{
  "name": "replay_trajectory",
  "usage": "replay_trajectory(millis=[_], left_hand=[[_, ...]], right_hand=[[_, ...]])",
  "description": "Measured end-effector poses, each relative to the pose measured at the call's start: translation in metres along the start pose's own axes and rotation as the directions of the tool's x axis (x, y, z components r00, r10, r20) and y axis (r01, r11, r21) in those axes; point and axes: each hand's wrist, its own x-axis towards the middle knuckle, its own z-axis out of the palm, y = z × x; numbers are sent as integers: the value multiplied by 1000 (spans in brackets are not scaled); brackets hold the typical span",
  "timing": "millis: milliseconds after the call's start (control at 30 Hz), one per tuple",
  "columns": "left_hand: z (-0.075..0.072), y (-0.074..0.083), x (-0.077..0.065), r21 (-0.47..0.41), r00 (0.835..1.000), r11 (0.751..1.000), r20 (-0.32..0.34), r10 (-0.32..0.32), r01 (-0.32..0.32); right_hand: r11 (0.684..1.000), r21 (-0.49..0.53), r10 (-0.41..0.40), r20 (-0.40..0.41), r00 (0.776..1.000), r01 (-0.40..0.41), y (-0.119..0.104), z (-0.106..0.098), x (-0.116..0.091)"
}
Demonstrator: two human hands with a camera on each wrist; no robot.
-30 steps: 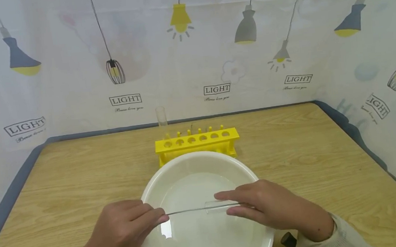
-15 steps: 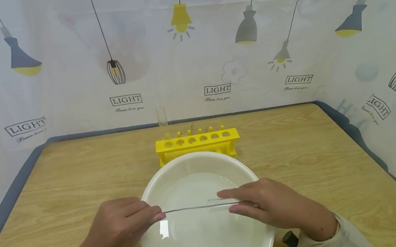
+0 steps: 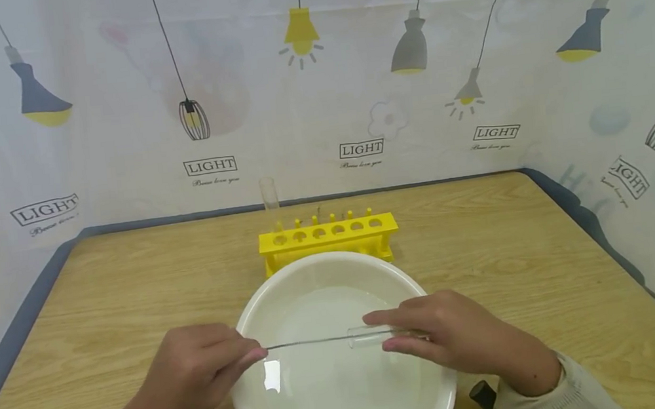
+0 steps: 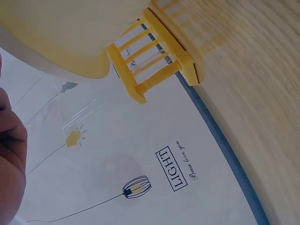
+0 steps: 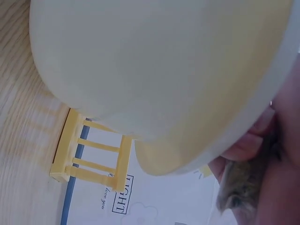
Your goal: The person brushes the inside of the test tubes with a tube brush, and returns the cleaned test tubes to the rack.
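Observation:
In the head view, my left hand (image 3: 195,368) pinches the thin twisted-wire handle (image 3: 305,342) of a test tube brush at the left rim of a white basin (image 3: 249,317). The wire runs level over the basin into the mouth of a clear glass test tube (image 3: 359,338). My right hand (image 3: 452,331) holds this tube with thumb and fingers, its mouth facing left. Greyish-brown brush bristles (image 5: 241,185) show by the right fingers in the right wrist view, apparently inside the tube. The basin holds clear liquid.
Behind the basin stands a yellow test tube rack (image 3: 327,231). Another clear test tube (image 3: 269,197) stands upright in its leftmost hole. The wooden table (image 3: 134,289) ends at a white curtain (image 3: 284,123) printed with lamps. A small dark cylinder (image 3: 482,397) sits beside the right sleeve.
My left hand has drawn slightly left and up with the wire. The right hand and the tube have shifted a little to the right and up, widening the gap between the hands.

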Motion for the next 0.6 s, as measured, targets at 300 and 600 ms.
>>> replay_trajectory(millis=[300,600], left_hand=[[-4,-2,-9,-232,962,934,110,-251,271],[0,7,-10,-336,823,752,247,-511,567]], right_hand=[[973,-191,-165,-192,967,128,4,3,2],[909,-396,-267,-312,912,131,9,14,7]])
